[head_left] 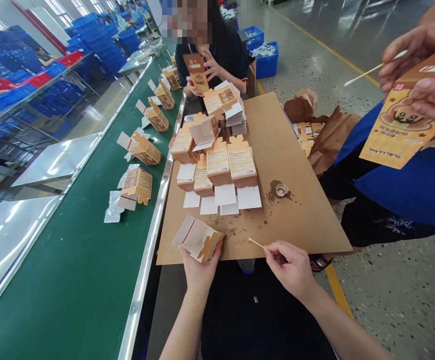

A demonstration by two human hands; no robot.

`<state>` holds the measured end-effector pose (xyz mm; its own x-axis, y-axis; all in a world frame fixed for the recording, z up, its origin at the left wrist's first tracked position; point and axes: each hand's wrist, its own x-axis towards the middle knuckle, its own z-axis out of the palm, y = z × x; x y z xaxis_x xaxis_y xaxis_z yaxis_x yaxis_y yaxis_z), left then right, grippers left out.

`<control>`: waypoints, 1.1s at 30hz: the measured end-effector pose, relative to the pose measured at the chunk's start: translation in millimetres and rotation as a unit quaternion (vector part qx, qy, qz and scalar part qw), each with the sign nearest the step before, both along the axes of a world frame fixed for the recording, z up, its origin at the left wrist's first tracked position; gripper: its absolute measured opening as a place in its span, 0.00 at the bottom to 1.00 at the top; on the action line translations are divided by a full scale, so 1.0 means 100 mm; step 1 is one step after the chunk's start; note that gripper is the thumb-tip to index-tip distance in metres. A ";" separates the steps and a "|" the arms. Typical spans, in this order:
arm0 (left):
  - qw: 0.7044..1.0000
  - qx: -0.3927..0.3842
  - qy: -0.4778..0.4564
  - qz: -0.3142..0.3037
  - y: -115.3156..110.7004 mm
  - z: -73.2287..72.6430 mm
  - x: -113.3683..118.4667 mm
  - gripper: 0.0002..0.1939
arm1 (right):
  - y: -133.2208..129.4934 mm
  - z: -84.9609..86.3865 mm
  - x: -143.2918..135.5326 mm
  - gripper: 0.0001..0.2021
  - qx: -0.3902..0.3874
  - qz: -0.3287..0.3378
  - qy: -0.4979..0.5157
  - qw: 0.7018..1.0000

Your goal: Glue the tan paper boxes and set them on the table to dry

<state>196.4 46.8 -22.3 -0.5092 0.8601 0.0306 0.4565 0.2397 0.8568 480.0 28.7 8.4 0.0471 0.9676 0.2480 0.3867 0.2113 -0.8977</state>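
Observation:
An open carton (197,239) with a white flap and a red line on it is gripped in my left hand (199,267), at the front edge of the brown cardboard sheet (288,220). My right hand (287,262) pinches a cotton swab (257,243), its tip pointing left over wet smudges on the sheet. Behind the swab stands a small clear dish (281,190) ringed by a dark wet stain. Several open cartons (217,162) are grouped beyond my left hand, their white flaps hanging toward me.
Cartons and silvery pouches (114,206) lie on the green conveyor (75,260) at the left, behind its metal rail. One person across holds a flat carton (197,72). Another at the right holds a swab and a carton (397,125). Crumpled brown paper (332,140) lies beyond the sheet.

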 end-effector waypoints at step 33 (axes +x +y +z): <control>0.977 0.184 -0.108 0.003 1.91 1.02 -0.82 0.21 | -0.02 -0.33 0.42 0.23 0.086 -0.123 -0.015 0.989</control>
<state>114.1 237.9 80.2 -0.5434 0.8078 0.2282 0.2542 -0.1007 0.9619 522.4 26.8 -25.0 0.2660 0.8712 0.4126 0.4710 0.2560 -0.8442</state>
